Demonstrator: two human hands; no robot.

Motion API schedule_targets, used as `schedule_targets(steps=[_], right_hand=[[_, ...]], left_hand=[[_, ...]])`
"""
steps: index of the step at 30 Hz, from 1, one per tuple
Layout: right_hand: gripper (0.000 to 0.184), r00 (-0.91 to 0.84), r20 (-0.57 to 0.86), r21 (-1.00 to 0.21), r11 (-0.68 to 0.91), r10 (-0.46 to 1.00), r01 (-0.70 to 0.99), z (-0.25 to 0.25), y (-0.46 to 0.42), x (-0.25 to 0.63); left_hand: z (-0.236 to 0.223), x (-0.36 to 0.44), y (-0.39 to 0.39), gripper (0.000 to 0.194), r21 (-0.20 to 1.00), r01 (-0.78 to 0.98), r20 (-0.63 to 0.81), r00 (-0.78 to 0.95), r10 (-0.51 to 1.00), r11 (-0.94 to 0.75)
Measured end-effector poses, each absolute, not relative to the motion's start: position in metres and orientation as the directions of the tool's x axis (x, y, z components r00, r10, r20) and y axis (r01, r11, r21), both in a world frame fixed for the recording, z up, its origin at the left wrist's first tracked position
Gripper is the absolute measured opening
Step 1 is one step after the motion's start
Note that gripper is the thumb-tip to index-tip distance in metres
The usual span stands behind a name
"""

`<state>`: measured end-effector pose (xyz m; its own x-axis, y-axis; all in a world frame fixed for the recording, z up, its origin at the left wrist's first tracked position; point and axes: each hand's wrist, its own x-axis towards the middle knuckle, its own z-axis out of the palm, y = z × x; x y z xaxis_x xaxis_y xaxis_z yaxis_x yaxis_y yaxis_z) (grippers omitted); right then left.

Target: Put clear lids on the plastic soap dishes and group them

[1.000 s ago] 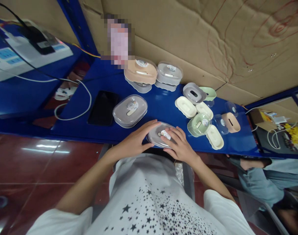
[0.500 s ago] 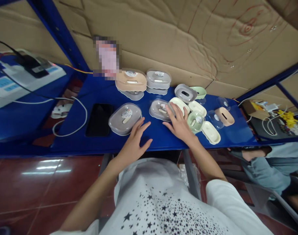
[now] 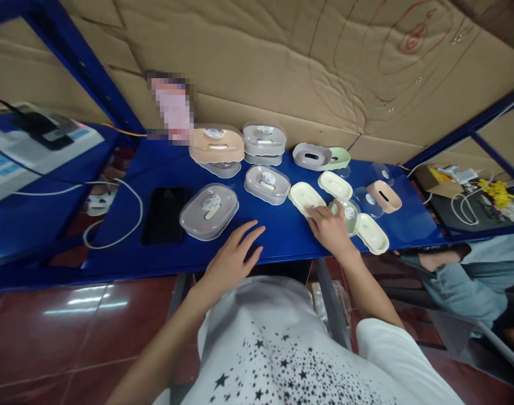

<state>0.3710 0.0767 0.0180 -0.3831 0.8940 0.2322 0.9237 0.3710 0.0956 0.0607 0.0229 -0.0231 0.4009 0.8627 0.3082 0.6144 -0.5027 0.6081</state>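
Note:
My left hand (image 3: 231, 257) lies flat and open on the blue table (image 3: 278, 236), near its front edge, holding nothing. My right hand (image 3: 330, 225) rests between a cream tray (image 3: 304, 197) and a green soap box (image 3: 348, 212), its fingertips touching the cream tray's near end; I cannot see anything gripped. A grey lidded box (image 3: 266, 184) stands behind and left of that hand. A second, larger grey lidded box (image 3: 208, 211) sits left of my left hand.
Stacked peach (image 3: 216, 145) and grey boxes (image 3: 264, 139) stand by the cardboard wall. More trays, a grey shell (image 3: 311, 156) and a peach shell (image 3: 383, 196) lie at the right. A black phone (image 3: 163, 215) and a white cable (image 3: 122, 225) lie at the left. Another person's leg (image 3: 463, 281) is at the right.
My right hand set the grey lidded box further back on the table, let go and moved right to the cream tray. My left hand came off the box and rests flat.

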Motion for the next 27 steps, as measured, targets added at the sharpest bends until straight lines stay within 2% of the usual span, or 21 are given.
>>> schedule_targets(steps=[5, 9, 12, 15, 19, 22, 24, 25, 27], right_hand=[[0.028, -0.633, 0.237, -0.010, 0.654, 0.737, 0.757, 0.022, 0.050, 0.390], [0.027, -0.692, 0.309, -0.092, 0.744, 0.653, 0.661, 0.027, 0.056, 0.397], [0.035, -0.598, 0.337, -0.092, 0.657, 0.728, 0.748, 0.033, 0.088, 0.403], [0.044, -0.463, 0.326, 0.017, 0.484, 0.825, 0.875, 0.038, 0.133, 0.400], [0.061, -0.323, 0.277, 0.150, 0.291, 0.905, 0.945, 0.037, 0.193, 0.378], [0.045, -0.241, 0.221, 0.171, 0.206, 0.945, 0.963, 0.038, 0.224, 0.363], [0.031, -0.208, 0.229, 0.112, 0.187, 0.951, 0.976, 0.044, 0.232, 0.362], [0.027, -0.196, 0.259, 0.043, 0.192, 0.946, 0.980, 0.048, 0.230, 0.365], [0.024, -0.163, 0.369, -0.177, 0.241, 0.915, 0.954, 0.057, 0.215, 0.376]], left_hand=[[-0.019, 0.075, 0.023, 0.051, 0.434, 0.649, 0.353, 0.516, 0.781, -0.625], [-0.018, 0.088, 0.026, 0.048, 0.347, 0.646, 0.348, 0.584, 0.733, -0.680], [-0.019, 0.087, 0.026, 0.035, 0.350, 0.661, 0.345, 0.568, 0.747, -0.664], [-0.020, 0.080, 0.023, 0.028, 0.407, 0.686, 0.365, 0.482, 0.796, -0.602], [-0.022, 0.069, 0.021, 0.021, 0.492, 0.676, 0.377, 0.403, 0.834, -0.549], [-0.024, 0.063, 0.022, 0.027, 0.553, 0.643, 0.361, 0.388, 0.848, -0.530], [-0.025, 0.061, 0.023, 0.038, 0.605, 0.617, 0.338, 0.374, 0.864, -0.504], [-0.025, 0.059, 0.023, 0.042, 0.631, 0.603, 0.327, 0.364, 0.872, -0.488], [-0.024, 0.057, 0.024, 0.049, 0.678, 0.571, 0.308, 0.352, 0.884, -0.463]])
